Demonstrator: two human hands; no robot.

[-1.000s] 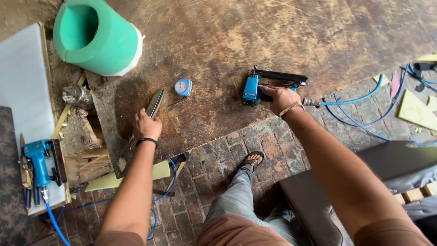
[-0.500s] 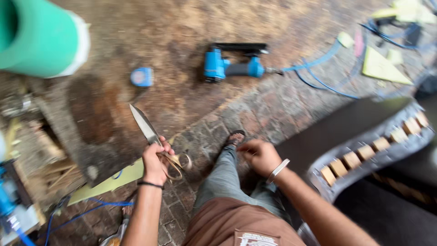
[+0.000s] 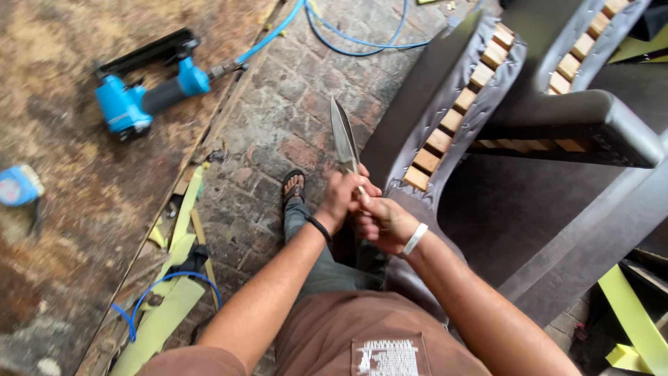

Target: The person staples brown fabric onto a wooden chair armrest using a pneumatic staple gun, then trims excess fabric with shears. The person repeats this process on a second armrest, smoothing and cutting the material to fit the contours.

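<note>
One pair of shears [image 3: 344, 136], blades closed into a single long grey point, standing upright in front of the person. Two hands on it. The left hand [image 3: 342, 196] is wrapped around the handles from the left, fingers curled tight, a black band on the wrist. The right hand [image 3: 381, 221] comes in from the other side, pressed against the left, fingers folded round the lower handles, a white band on that wrist. Both forearms bare, angling in from the bottom edge and meeting just over the knee. The handles themselves are hidden inside the two fists.

One sofa frame [image 3: 487, 104] lies just to the right, wrapped in smooth dark grey leatherette, with one row of pale wooden blocks showing along its curved edge; the shears' tip stands close beside that edge, not touching.

One blue staple gun [image 3: 142, 94] with a black magazine rests on the rough brown board up left, one blue air hose [image 3: 348, 42] looping away from it across the brick floor [image 3: 278, 125]. One small blue tape measure [image 3: 17, 186] sits at the far left. One sandalled foot [image 3: 293, 188] on the bricks, just below the hands. Several yellow-green foam strips [image 3: 167, 313] lie at the board's edge.
</note>
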